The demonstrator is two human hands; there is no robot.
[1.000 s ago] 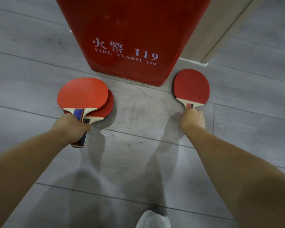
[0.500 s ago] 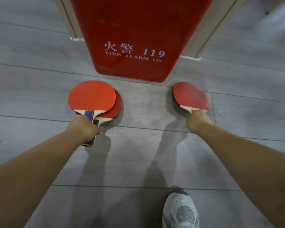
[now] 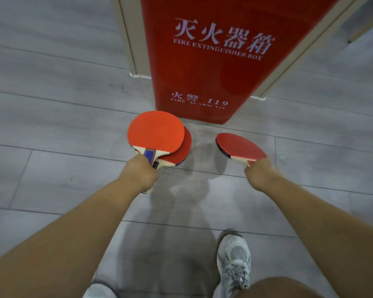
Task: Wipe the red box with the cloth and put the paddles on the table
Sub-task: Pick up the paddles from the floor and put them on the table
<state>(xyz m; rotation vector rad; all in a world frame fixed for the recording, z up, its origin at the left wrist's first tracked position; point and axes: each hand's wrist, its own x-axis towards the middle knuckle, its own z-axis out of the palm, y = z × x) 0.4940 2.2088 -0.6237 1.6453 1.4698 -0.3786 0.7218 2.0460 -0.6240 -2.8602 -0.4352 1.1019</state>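
Observation:
The red fire extinguisher box (image 3: 220,67) stands on the floor against a beige wall corner, with white lettering on its front. My left hand (image 3: 139,174) is closed on the handles of two stacked red paddles (image 3: 156,133), held flat in front of the box's left bottom corner. My right hand (image 3: 260,174) grips the handle of a third, darker red paddle (image 3: 239,147), tilted and raised off the floor to the right. No cloth and no table are in view.
Grey wood-pattern floor (image 3: 52,125) spreads around the box. The beige wall edge (image 3: 127,39) rises behind the box. My white sneaker (image 3: 234,261) stands below the right paddle, and the toe of the other shoe (image 3: 99,291) shows at the bottom edge.
Both hands have lifted the paddles off the floor and drawn them back from the box. The view has risen, so more of the box front and my feet show.

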